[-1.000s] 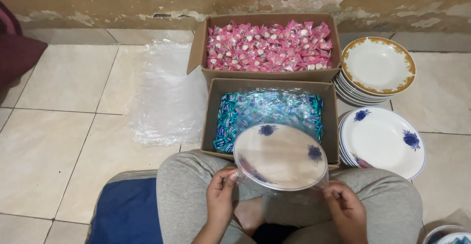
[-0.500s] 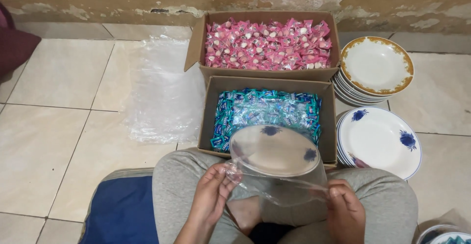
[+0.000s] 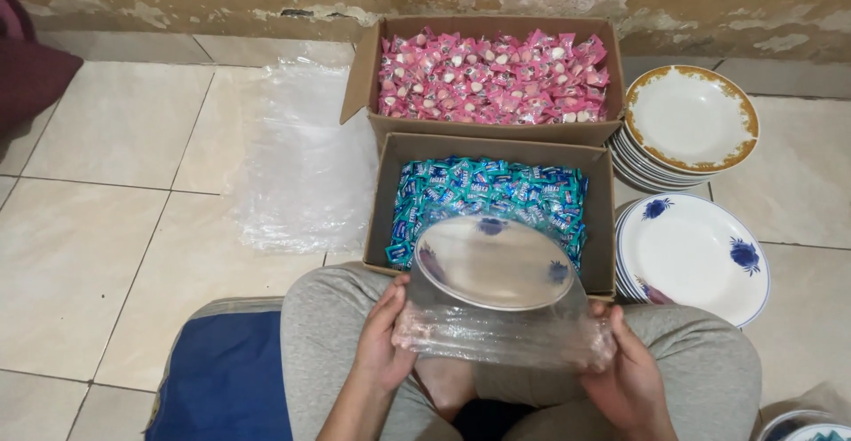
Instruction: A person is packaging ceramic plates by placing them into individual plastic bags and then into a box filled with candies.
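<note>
We see a white plate with blue flowers (image 3: 496, 264) sitting inside a clear plastic bag (image 3: 505, 335), held up over the lap between both hands. The left hand (image 3: 383, 339) grips the bag's edge at about 8 o'clock of the plate, fingers curled around the plastic and thumb on top. The right hand (image 3: 625, 374) holds the bag's opposite side at about 4 o'clock of the plate, fingers closed on the crinkled film. The plate tilts with its face toward us, its far rim lying over the near wall of a cardboard box of blue-wrapped sweets (image 3: 487, 195).

At 12 o'clock from that box stands a second box of pink-wrapped sweets (image 3: 493, 76), the two touching. At 3 o'clock of the held plate lies a stack of blue-flowered plates (image 3: 693, 255) on the tiled floor (image 3: 97, 193), and beyond it, at about 1 o'clock, a stack of gold-rimmed plates (image 3: 691, 120). A pile of clear plastic bags (image 3: 301, 166) lies at 10 o'clock, and a blue cushion (image 3: 226, 379) sits beside the left knee.
</note>
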